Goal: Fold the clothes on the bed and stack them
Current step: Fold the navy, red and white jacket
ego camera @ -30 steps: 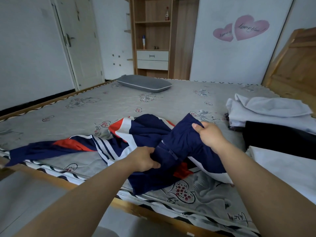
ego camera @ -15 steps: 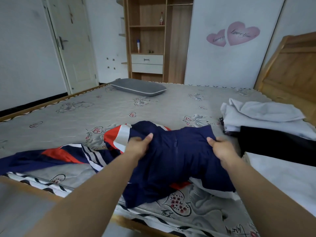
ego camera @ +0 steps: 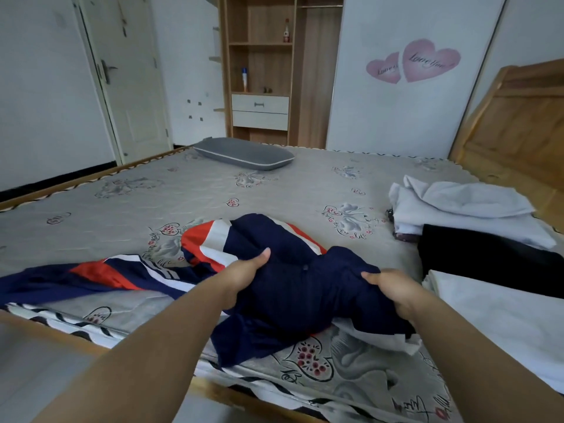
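Now the navy garment (ego camera: pixel 305 288), with red and white panels, lies bunched at the near edge of the bed (ego camera: pixel 183 190), one sleeve trailing far left. Left hand (ego camera: pixel 244 271) grips its left side, fingers curled into the fabric, thumb on top; right hand (ego camera: pixel 393 288) grips the right side likewise. A second ago both hands were close together at the middle; they have since moved apart, drawing the navy panel wider between them. Judgement: spreading step, no fold made yet. Right of it sit a black garment (ego camera: pixel 488 264), a white pile (ego camera: pixel 464 209) and a white cloth (ego camera: pixel 503 325). Grey pillow (ego camera: pixel 244 154) lies far back.
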